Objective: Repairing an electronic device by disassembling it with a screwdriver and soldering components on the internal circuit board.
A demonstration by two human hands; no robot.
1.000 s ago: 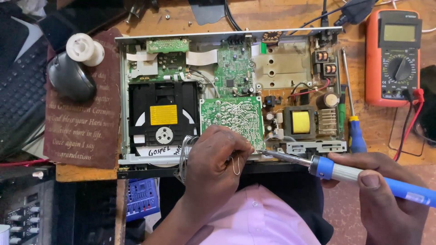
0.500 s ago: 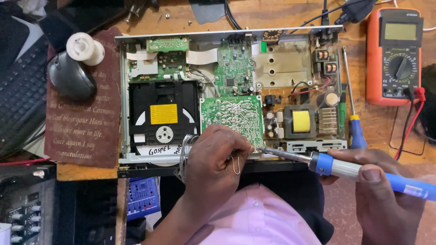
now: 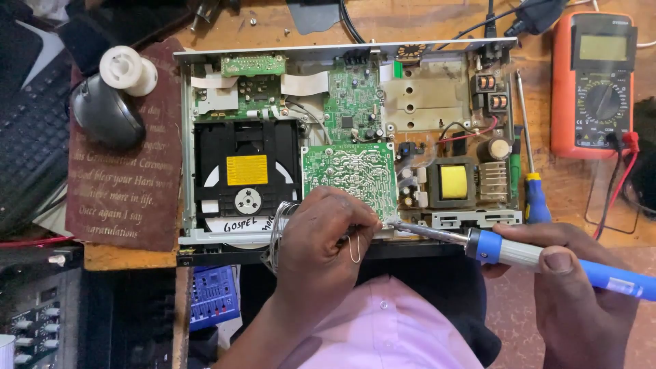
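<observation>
The right hand (image 3: 581,287) has its grip closed around the blue and white handle of a soldering iron (image 3: 540,256), thumb pressed on top, and the metal tip runs up and left to the lower right corner of a green circuit board (image 3: 350,171). Just beside that tip, the left hand (image 3: 324,239) pinches a thin strand of solder wire (image 3: 354,249), its grip closed on the wire, which loops down below the fingers; a coil of the same wire (image 3: 277,229) shows at the hand's left edge. The board sits inside an opened disc player (image 3: 345,140) whose metal case lies flat on the wooden desk (image 3: 437,17). In the case, left of the board, is the black disc tray (image 3: 246,178) with a yellow label, and right of the board a yellow-topped transformer (image 3: 453,181). A yellow and blue screwdriver (image 3: 533,184) lies along the case's right side. Further right rests an orange multimeter (image 3: 591,82) with a red lead hanging from it. To the left of the case a brown plaque (image 3: 126,178) carries a dark computer mouse (image 3: 106,116) and a white spool (image 3: 126,68). A pink sleeve (image 3: 383,328) covers the left forearm.
</observation>
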